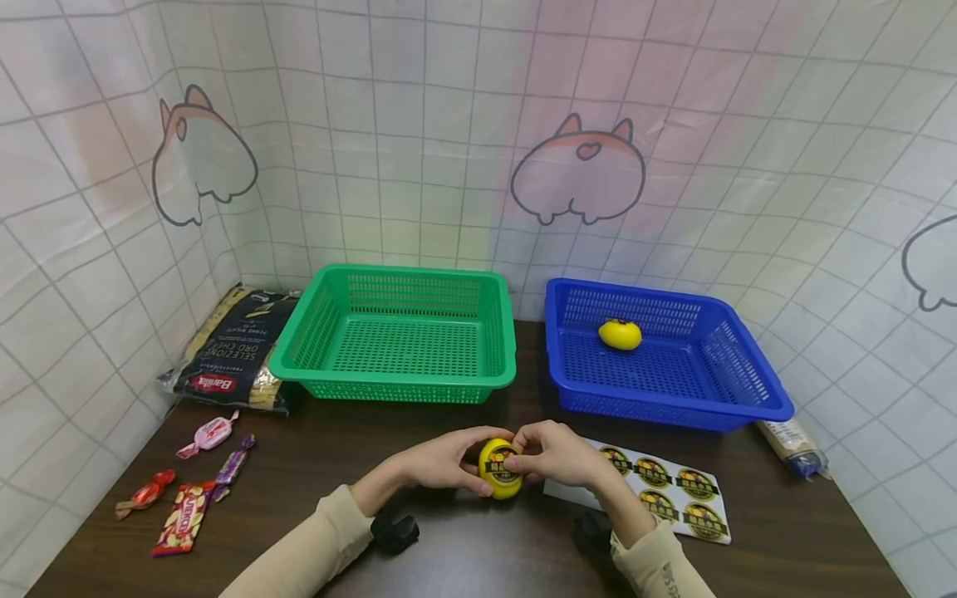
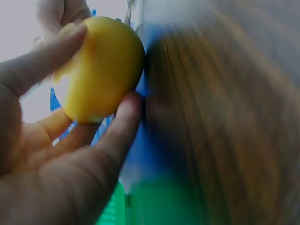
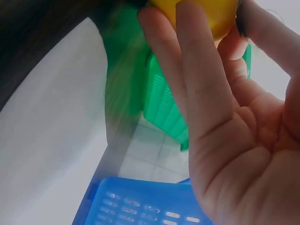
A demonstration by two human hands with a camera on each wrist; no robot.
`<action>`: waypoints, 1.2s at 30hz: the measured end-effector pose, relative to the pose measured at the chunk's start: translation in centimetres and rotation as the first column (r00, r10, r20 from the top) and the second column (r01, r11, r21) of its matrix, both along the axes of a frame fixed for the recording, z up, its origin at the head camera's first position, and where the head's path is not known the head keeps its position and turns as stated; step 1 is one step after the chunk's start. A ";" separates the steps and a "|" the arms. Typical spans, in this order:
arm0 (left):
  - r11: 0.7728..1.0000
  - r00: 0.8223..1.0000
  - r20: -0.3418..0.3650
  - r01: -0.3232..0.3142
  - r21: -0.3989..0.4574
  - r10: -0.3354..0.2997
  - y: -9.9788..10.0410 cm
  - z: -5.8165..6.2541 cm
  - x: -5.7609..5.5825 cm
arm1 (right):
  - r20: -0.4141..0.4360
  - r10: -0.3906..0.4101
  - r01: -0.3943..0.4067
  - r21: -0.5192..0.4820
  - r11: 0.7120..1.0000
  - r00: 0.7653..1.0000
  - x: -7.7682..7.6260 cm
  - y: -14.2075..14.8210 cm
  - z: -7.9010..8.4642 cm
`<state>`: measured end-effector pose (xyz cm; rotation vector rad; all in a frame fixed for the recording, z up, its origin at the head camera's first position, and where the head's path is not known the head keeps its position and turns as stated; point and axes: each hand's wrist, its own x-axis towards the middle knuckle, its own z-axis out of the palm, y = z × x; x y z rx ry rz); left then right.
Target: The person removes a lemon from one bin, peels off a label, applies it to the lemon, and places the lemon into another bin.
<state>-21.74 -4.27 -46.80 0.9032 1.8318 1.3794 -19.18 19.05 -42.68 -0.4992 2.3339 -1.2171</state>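
A round yellow fruit (image 1: 495, 488) is between both hands, low over the table's middle. It carries a round black-and-gold sticker (image 1: 503, 467) that faces me. My left hand (image 1: 443, 460) holds the fruit from the left, thumb and fingers curved about it; the left wrist view shows the fruit's smooth yellow side (image 2: 105, 70). From the right, my right hand (image 1: 559, 453) pinches the fruit, its thumb on the sticker. In the right wrist view the fingers (image 3: 201, 70) reach up against the fruit's lower side. A white sticker sheet (image 1: 591, 496) with several matching stickers lies beside the right hand.
Behind the hands stand a green basket (image 1: 404, 392) and a blue basket (image 1: 643, 409), the blue one with another yellow fruit (image 1: 620, 335) inside. A pasta bag (image 1: 232, 349) lies at the left, wrapped sweets (image 1: 183, 517) in front of it. A packaged roll (image 1: 792, 446) lies far right.
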 end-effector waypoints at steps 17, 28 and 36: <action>0.995 0.998 0.008 -0.065 -0.073 0.066 0.1 -0.1 -0.1 | -0.029 -0.018 0.018 0.012 1.000 0.999 -0.1 -0.4 -0.4; 0.997 0.999 -0.002 -0.050 -0.054 0.050 0.2 0.1 0.0 | -0.077 -0.046 0.049 0.039 0.998 0.996 -0.2 -0.3 -0.6; 0.998 0.999 0.004 -0.048 -0.030 0.048 0.1 -0.2 -0.3 | -0.038 -0.024 0.025 0.017 1.000 0.999 -0.3 -0.1 -0.9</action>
